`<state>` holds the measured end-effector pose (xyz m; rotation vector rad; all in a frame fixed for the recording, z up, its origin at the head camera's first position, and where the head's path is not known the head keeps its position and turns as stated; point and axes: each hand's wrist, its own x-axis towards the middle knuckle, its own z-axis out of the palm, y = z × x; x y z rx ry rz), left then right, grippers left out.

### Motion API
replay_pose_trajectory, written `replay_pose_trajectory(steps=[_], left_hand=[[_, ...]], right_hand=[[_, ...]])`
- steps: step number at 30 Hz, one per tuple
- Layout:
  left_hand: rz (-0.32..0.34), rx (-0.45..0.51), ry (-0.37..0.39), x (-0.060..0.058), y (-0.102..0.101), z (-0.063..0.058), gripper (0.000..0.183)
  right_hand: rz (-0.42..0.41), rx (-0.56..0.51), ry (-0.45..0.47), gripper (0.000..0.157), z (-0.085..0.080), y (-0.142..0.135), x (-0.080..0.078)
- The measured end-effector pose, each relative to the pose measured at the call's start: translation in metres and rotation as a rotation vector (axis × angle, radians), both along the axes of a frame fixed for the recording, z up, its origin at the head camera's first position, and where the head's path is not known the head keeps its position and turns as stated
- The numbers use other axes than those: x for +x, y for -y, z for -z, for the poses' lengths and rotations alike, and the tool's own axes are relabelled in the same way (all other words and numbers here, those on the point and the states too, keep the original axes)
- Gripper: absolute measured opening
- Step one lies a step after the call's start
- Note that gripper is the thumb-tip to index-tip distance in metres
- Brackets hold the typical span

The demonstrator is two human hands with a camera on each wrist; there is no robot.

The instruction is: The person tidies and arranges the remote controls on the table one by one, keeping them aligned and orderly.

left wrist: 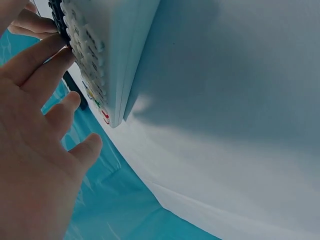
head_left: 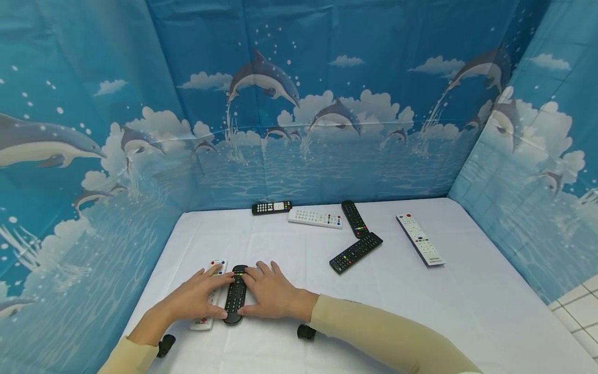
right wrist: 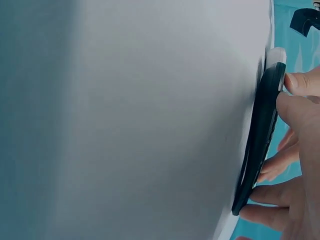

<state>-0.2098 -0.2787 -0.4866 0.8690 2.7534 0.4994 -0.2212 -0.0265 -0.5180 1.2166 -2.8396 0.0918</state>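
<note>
2 hands (head_left: pixel 193 296) (head_left: pixel 273 296) against 1 black remote (head_left: pixel 235 295)

I saw a black front remote (head_left: pixel 235 296). Beneath it, the tabletop (head_left: pixel 289 249) was white; behind it, the blue curtain (head_left: pixel 299 176) carried dolphins (head_left: pixel 264 77) and white clouds (head_left: pixel 369 109); right of it, a sleeve (head_left: pixel 383 328) was beige; left of it, a white remote (head_left: pixel 215 297) bore red and blue buttons (head_left: pixel 217 264).
</note>
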Motion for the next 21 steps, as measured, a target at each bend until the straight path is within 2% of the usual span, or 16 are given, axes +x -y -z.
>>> replay_pose_trajectory(steps=[4,7,10,14,18,21], left_hand=[[-0.026,0.020,0.023,0.001,0.001,0.002,0.086],[-0.044,0.042,0.031,0.004,0.000,0.002,0.080],[-0.054,0.048,0.009,0.006,0.001,0.002,0.077],[-0.055,0.025,-0.038,0.007,-0.002,0.003,0.076],[-0.055,-0.027,-0.042,0.011,-0.007,0.006,0.077],[-0.058,-0.037,-0.010,0.018,-0.009,0.008,0.079]], right_hand=[[-0.023,0.002,0.036,0.081,-0.007,-0.004,-0.009],[-0.020,-0.010,0.087,0.071,-0.015,-0.011,-0.025],[0.025,-0.036,0.130,0.065,-0.021,-0.018,-0.052],[0.128,-0.067,0.163,0.063,-0.026,-0.031,-0.096],[0.253,-0.019,0.168,0.067,-0.025,-0.048,-0.137],[0.327,0.023,0.192,0.071,-0.024,-0.057,-0.157]])
